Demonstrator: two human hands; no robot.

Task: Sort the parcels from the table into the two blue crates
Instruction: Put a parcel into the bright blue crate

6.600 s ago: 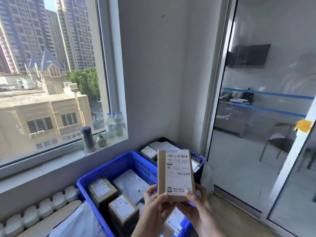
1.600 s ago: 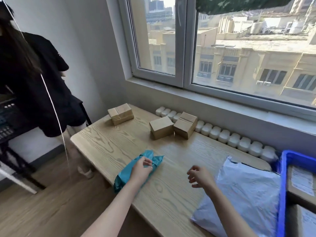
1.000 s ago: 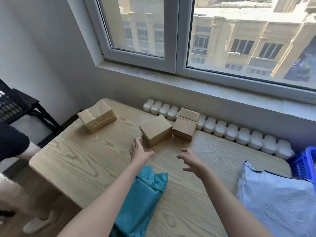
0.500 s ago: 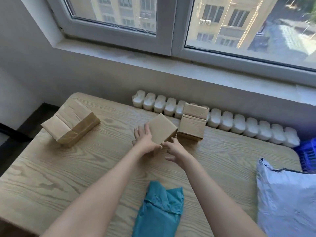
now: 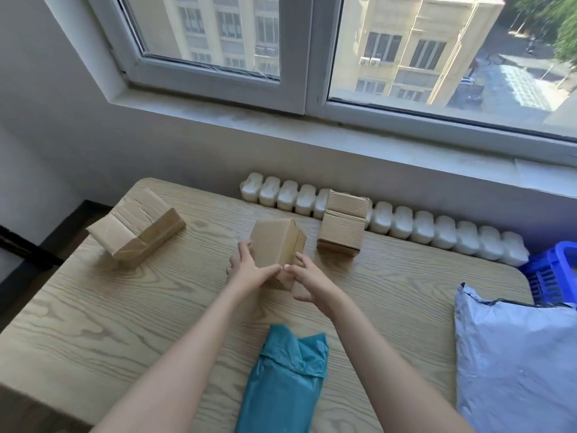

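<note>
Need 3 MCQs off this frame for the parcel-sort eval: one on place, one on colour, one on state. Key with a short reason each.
1. Where does the blue crate show?
A) in the middle of the tabletop
B) up on the window sill
C) at the view's right edge, past the end of the table

2. What colour is the soft mailer lying between the forearms?
A) teal
B) red
C) yellow

3. What state is the middle cardboard box in?
A) lying untouched
B) gripped by the left hand and the right hand
C) inside a crate

Key:
1 C: its blue lattice wall shows beyond the table's far right corner.
2 A: the bag is plainly teal.
3 B: thumbs and fingers of both hands wrap its sides.
</note>
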